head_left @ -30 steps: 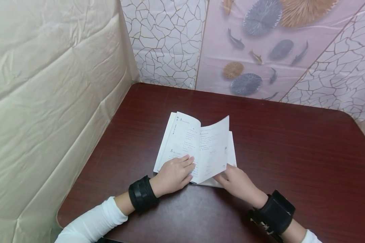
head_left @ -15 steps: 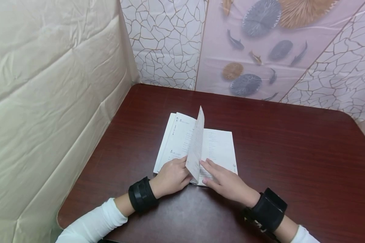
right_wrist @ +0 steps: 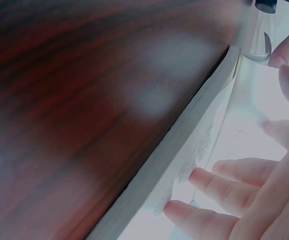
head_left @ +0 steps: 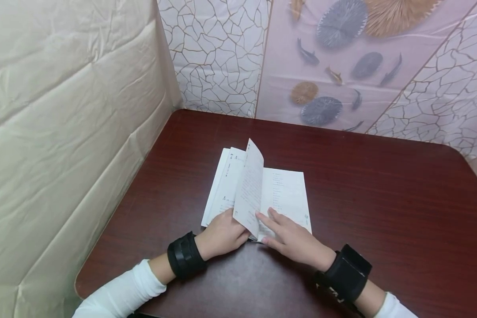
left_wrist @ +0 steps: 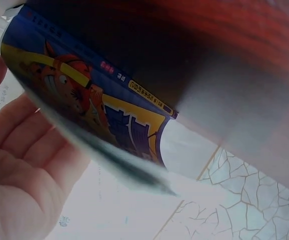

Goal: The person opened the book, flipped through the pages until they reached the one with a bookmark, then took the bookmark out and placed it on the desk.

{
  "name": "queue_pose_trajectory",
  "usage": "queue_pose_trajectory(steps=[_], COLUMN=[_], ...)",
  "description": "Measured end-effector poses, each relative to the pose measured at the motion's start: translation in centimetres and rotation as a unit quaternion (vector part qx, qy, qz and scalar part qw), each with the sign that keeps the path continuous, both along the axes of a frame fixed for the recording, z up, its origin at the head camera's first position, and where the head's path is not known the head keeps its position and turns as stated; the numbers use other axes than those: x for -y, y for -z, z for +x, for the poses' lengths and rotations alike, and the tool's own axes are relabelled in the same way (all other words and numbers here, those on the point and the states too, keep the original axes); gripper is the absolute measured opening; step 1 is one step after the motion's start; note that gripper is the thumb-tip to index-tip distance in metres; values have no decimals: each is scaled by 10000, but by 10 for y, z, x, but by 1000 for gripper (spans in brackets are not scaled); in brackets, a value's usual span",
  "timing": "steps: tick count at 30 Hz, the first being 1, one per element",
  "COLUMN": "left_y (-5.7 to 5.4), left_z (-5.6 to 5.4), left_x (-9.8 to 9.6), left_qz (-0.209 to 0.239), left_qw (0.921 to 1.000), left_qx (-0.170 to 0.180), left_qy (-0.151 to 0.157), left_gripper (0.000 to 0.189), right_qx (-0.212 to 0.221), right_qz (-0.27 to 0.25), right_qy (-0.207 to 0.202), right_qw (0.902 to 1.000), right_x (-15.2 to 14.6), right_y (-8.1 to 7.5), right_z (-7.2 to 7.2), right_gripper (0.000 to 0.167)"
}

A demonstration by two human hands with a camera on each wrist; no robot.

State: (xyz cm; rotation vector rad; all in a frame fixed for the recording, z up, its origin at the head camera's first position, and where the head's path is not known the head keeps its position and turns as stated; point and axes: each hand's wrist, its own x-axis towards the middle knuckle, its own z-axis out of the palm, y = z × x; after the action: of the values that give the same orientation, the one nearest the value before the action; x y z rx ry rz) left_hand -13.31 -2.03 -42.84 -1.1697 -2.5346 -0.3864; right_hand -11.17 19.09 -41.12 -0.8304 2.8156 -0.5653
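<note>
A paperback book (head_left: 286, 190) lies spread on the table, with printed text on white pages. One leaf (head_left: 248, 190) stands raised near the gutter, leaning left over the fingers of my left hand (head_left: 222, 234). That hand rests on the lower left page, its fingertips hidden behind the leaf. The left wrist view shows the blue cover (left_wrist: 74, 85) with a cartoon figure on the book's underside. On the lower right page lies my right hand (head_left: 294, 240), fingers spread and loosely straight, tips close to the base of the raised leaf.
The dark red wooden table (head_left: 381, 207) extends to either side of the book. A cream padded wall covering (head_left: 83, 132) borders it on the left, and a patterned wall sheet (head_left: 222, 57) hangs behind. Black bands (head_left: 187, 256) circle both wrists.
The leaf has swung from the right side up past the gutter and now leans left. My right hand shifted left with it, from the page's right edge. The left hand stays nearly in place.
</note>
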Motion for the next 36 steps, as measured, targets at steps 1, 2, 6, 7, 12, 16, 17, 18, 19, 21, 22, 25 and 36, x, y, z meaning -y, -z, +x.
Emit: queue_pose_trajectory(steps=[1,2,6,7,12,16,17,18,19,21,22,25,36], left_y=[0,-1,-3,-4,-11,-15,-15,-17,-18,-20,-22,-26,-38], left_z=[0,1,2,2,5,7,7,8,8,10,11,14,14], left_x=[0,1,1,2,2,4,4,5,6,7,8,8,4], left_qz=[20,44,84,65,31,20,0,-21,-55,-104,-108,-47,545], left_qw=[10000,9998,9992,9991,9976,9944,9936,9928,9918,9902,9894,9877,9944], left_qx=[69,155,361,388,609,955,1022,1080,1142,1223,1262,1349,625], left_qy=[38,71,160,180,323,450,486,527,569,665,712,792,651], left_gripper=[34,34,28,25,12,12,12,11,10,11,12,12,19], right_qx=[-47,-85,-190,-196,-147,-30,3,41,62,114,100,-66,-1113], right_qz=[8,5,52,85,333,430,449,453,462,496,526,591,643], right_qy=[-7,-13,-27,-19,54,110,129,153,181,250,276,290,-33], right_qw=[10000,10000,9998,9998,9993,9990,9989,9988,9987,9984,9982,9978,9917], right_x=[1,2,6,7,12,16,17,17,18,20,20,23,30], right_y=[0,0,-1,-1,-4,-7,-8,-9,-9,-10,-10,-10,-5], right_z=[0,0,-1,-1,-2,-3,-3,-3,-4,-4,-4,-5,-6], right_gripper=[59,59,58,58,55,53,53,53,52,52,52,50,44])
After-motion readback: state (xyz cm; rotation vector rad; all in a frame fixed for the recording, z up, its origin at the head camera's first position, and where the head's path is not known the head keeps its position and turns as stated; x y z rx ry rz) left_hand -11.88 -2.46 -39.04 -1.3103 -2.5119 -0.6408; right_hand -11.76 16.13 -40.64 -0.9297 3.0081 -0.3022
